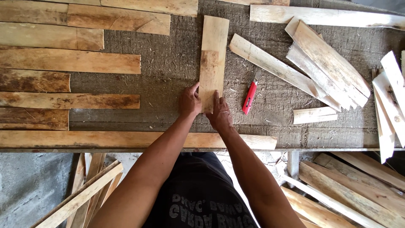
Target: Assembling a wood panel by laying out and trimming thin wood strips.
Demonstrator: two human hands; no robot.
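Hands: left hand [190, 102], right hand [219, 114] flat, pressing plank [213, 59] near end; fingertips partly hidden.

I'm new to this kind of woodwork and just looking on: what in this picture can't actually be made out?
Head view only:
- Near end of the upright wooden slat: covered by the left hand and right hand.
- Red utility knife: too small to tell whether the blade is out.
- Pale slats at right: cut off by the frame edge.
- Planks below the workbench: partly hidden by its front edge and the arms.
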